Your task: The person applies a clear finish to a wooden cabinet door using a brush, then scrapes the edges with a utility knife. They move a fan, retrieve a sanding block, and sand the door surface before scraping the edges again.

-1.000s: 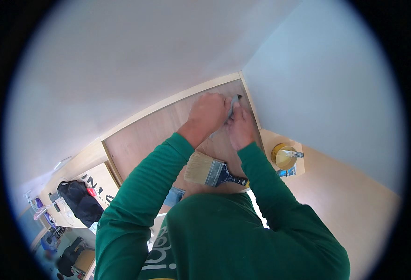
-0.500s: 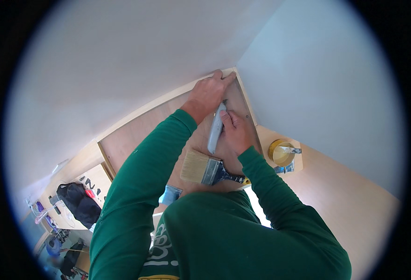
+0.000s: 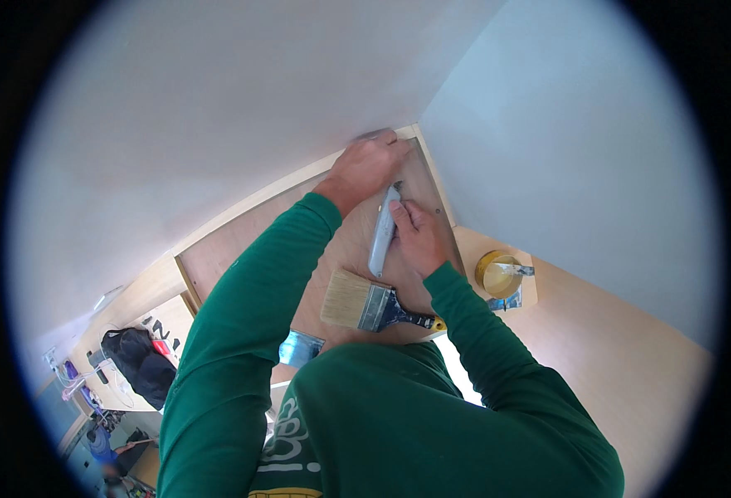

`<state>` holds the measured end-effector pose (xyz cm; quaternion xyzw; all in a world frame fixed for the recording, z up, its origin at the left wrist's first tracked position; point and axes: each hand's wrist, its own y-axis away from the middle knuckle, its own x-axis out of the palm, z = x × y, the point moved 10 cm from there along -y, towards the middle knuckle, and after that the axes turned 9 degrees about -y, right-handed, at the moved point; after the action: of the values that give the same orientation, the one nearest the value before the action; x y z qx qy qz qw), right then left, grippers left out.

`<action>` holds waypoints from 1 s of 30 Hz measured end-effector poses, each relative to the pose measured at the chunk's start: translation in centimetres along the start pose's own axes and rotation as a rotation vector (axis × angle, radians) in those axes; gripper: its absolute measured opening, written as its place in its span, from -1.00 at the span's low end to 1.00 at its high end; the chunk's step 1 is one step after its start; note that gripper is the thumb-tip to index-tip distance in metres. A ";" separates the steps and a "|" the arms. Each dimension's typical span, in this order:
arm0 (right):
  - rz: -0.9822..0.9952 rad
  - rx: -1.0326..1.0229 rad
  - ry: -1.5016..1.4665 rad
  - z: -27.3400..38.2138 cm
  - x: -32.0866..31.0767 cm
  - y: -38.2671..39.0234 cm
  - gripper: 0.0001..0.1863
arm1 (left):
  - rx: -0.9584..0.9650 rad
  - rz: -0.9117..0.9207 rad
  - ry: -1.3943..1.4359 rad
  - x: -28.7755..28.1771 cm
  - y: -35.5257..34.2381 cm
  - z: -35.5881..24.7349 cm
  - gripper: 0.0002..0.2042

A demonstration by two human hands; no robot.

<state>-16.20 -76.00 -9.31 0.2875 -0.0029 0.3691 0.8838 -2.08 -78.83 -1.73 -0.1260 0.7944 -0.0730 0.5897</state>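
Observation:
My left hand [image 3: 370, 166] is at the far corner of a brown wooden panel [image 3: 316, 253], beside its pale raised edging [image 3: 287, 185]. Its fingers are smeared by motion, so I cannot see whether they hold anything. A grey utility knife [image 3: 380, 241] is in my right hand [image 3: 422, 241], thumb along its side, its front end pointing up toward the left hand. Just below the knife, a wide paintbrush [image 3: 357, 300] with pale bristles and a dark blue handle lies flat on the panel.
To the right, a yellow-rimmed tub [image 3: 498, 275] with a flat tool across it stands on a pale wooden surface [image 3: 598, 332]. White walls meet beyond the panel's corner. A black bag [image 3: 139, 365] lies at lower left, and another person [image 3: 104, 448] is farther below.
My left hand has drawn back slightly from the corner, and its outstretched finger is now blurred. The right hand and knife have barely moved. The person at lower left has shifted.

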 end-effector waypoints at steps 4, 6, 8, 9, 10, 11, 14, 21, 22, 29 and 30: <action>0.010 0.013 -0.017 -0.3 0.0 -0.2 -0.60 | -0.126 -0.058 -0.127 0.2 -0.5 0.1 -0.61; 0.019 -0.016 -0.001 -0.7 -0.2 -0.5 -0.60 | -0.143 -0.027 -0.191 0.5 -1.1 -0.3 -0.65; 0.012 -0.018 -0.021 -0.8 -0.3 -0.4 -0.61 | -0.156 -0.020 -0.246 0.5 -1.6 -0.7 -0.72; 0.009 -0.019 -0.035 -0.7 -0.2 -0.3 -0.61 | -0.154 -0.016 -0.245 0.5 -1.8 -0.8 -0.76; 0.008 -0.016 -0.039 -0.8 -0.2 -0.4 -0.61 | -0.153 -0.013 -0.244 0.6 -1.9 -0.9 -0.80; 0.008 -0.014 -0.043 -0.9 -0.2 -0.4 -0.61 | -0.151 -0.009 -0.243 0.6 -2.0 -0.9 -0.84; 0.010 -0.040 0.029 -0.8 -0.2 -0.4 -0.62 | -0.192 -0.106 -0.198 0.5 -1.3 -0.3 -0.94; -0.031 -0.023 -0.064 -0.9 -0.3 -0.3 -0.62 | -0.339 -0.010 -0.110 1.2 0.1 0.7 -0.84; -0.024 -0.041 -0.021 -0.4 -0.2 -0.3 -0.62 | -0.322 -0.035 -0.084 1.0 0.0 0.6 -0.84; -0.023 -0.089 0.040 -0.1 -0.4 -0.5 -0.61 | -0.189 -0.046 -0.167 1.6 -1.7 -0.3 -0.83; -0.030 -0.106 0.072 0.0 -0.4 -0.5 -0.61 | -0.159 -0.041 -0.187 1.5 -1.7 -0.5 -0.82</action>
<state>-16.16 -76.54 -9.64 0.2269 0.0137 0.3654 0.9027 -2.76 -80.95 -2.51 -0.1949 0.7364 -0.0098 0.6477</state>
